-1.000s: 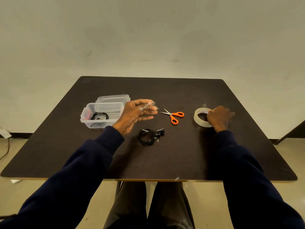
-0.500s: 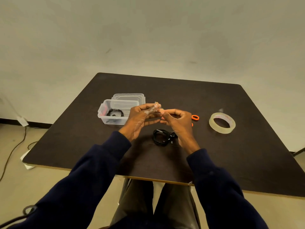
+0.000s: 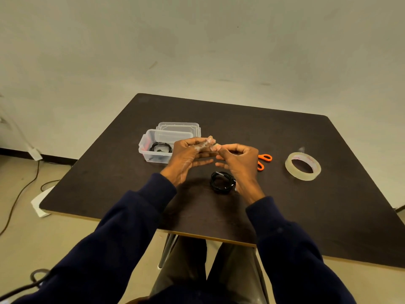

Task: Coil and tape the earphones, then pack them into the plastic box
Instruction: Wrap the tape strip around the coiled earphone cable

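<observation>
Items I log, all placed vs. box (image 3: 153,157):
- L hand (image 3: 186,156): just R of box, above tabletop (image 3: 219,119); fingers curled, holding clear tape strip (image 3: 209,141).
- R hand (image 3: 238,163): further R; thumb & forefinger pinch strip's end.
- Earphones (image 3: 221,183): coiled, on tabletop, near-R of box.
- 2nd coil (image 3: 161,147): inside box.
- Lid (image 3: 178,126): behind box.
- Scissors (image 3: 265,157), roll (image 3: 302,175): far R.

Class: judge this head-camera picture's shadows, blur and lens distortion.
Head view: soft shadow falls on the table beside the coiled earphones; the tape piece at the left hand fingertips looks smeared, the tape roll clearer; the wide-angle lens splays the table's edges.
</observation>
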A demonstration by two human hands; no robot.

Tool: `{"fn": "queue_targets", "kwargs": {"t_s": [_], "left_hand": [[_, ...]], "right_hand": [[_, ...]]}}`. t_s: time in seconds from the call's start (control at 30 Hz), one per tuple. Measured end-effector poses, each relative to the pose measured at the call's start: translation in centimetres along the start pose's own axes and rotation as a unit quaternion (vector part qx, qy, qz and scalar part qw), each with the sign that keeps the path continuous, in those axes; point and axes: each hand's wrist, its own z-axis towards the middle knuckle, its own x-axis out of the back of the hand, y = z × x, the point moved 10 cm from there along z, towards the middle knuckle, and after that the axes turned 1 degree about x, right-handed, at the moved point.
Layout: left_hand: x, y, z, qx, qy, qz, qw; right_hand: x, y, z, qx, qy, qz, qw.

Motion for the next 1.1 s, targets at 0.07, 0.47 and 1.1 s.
{"fn": "queue_targets", "kwargs": {"t_s": [0.07,0.47,1.1], "left_hand": [[0.2,0.2,0.0,-0.011,0.001,0.007,1.0],[0.0,-0.8,0.1,0.026,-0.06,0.006,0.998],[-2.8,-0.1,0.6,0.043,-0.217,-0.031,0.975]], "right_hand": [[0.0,0.0,-0.1,0.005,0.002,-0.002,1.0],[0.2,-0.3,0.1,0.012,0.0,0.004,1.0],[0.2,-1.5,0.8,-0.058,-0.088,0.028,0.994]]}}
